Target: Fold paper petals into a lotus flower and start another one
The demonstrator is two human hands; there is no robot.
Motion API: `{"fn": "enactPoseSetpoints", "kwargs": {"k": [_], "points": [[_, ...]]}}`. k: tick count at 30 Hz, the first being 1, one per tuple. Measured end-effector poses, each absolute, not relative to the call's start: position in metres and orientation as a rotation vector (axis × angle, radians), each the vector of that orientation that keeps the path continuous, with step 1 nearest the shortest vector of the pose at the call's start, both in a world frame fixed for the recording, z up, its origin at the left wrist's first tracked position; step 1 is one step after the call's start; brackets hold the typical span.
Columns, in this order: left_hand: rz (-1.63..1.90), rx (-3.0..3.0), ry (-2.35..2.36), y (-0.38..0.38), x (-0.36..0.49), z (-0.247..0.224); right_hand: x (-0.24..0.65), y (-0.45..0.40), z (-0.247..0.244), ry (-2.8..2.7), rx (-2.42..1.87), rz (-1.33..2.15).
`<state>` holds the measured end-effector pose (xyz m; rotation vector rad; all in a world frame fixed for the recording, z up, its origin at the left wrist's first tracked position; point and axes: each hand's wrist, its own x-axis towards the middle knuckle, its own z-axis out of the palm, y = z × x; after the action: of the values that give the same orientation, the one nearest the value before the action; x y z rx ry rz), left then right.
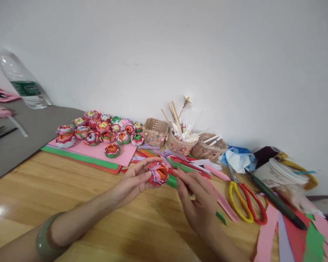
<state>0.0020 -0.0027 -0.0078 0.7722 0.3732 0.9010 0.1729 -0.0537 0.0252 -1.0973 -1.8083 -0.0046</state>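
A paper flower (159, 173) in pink, red, lilac and orange is held in my left hand (138, 179), its fingers closed round the flower's left side. My right hand (197, 196) is just right of the flower, thumb and fingers curled together; whatever they may hold is too small to make out. Strips of coloured paper (221, 203) lie behind and beside my right hand. Left of my left hand, a single red and green flower (112, 150) sits on pink paper (125, 154), with several more flowers (103, 126) grouped behind it.
Three woven-look baskets (155, 133) stand by the wall, two holding sticks and pens. Scissors with yellow and red handles (247, 202), a long dark green tool (276, 200), a white tub (280, 173) and paper strips lie right. A clear bottle (24, 82) stands far left.
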Motion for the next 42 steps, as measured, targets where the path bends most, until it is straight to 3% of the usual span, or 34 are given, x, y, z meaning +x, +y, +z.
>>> {"fn": "enactPoseSetpoints", "kwargs": {"k": [6,10,25,34,42], "points": [[0.901,0.748,0.341,-0.003,0.001,-0.008,0.171,-0.059,0.02,-2.151,-0.935,-0.3],[0.897,0.753,0.332,-0.003,0.001,-0.01,0.171,-0.059,0.02,-2.05,-0.962,-0.267],[1.049,1.079,0.368,-0.002,0.004,-0.013,0.168,-0.048,0.036,-1.302,-1.359,1.093],[1.056,1.238,0.359,0.001,0.006,-0.018,0.168,-0.042,0.034,-1.144,-1.427,1.269],[1.094,1.213,0.395,0.001,0.006,-0.021,0.166,-0.043,0.034,-1.272,-1.44,1.174]]}}
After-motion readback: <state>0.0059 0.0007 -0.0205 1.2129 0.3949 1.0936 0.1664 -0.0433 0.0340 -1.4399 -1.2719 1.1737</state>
